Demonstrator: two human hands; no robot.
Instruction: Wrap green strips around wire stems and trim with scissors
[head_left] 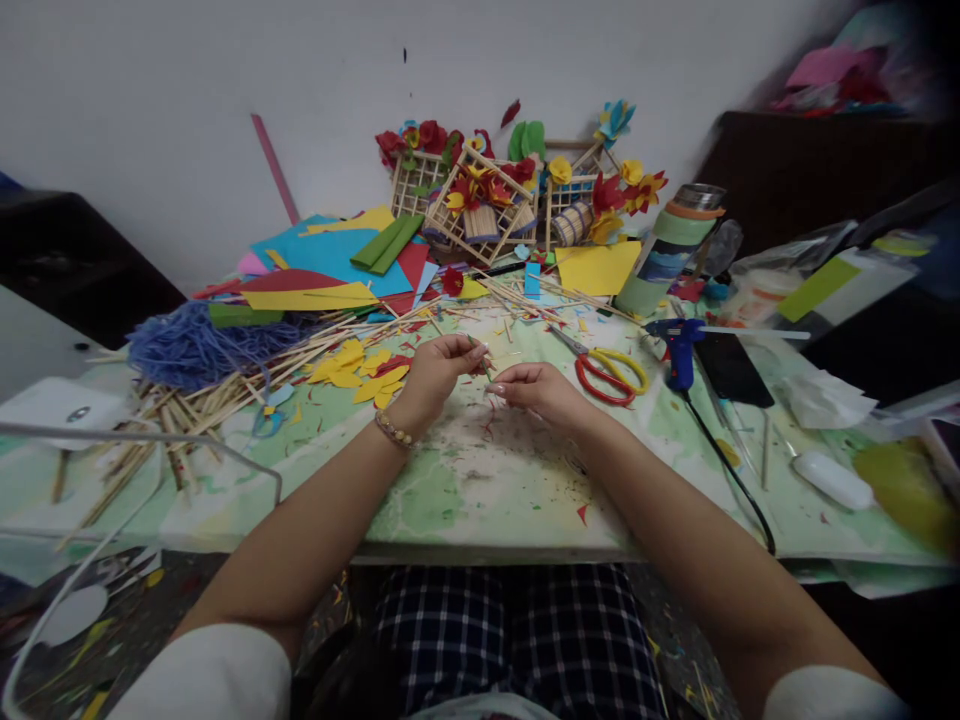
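Note:
Near the middle of the table, my left hand (439,378) pinches a thin stick-like piece (487,367), partly green, between thumb and fingers. My right hand (544,395) has its fingertips closed on the lower end of the same piece. Its exact kind is too small to make out. Yellow paper petals (341,365) lie to the left of my left hand, with some red scraps among them. Scissors (607,375) with red and yellow handles rest just beyond my right hand. Farther right stands a blue glue gun (680,350) with a stick in its back.
Small bamboo-stick frames (480,215) with paper flowers lean against the back wall. At left are blue shredded strands (202,345), bamboo sticks (180,425) and coloured paper sheets (322,255). A green bottle (667,250), a black phone (731,368) and a black cord (727,465) occupy the right.

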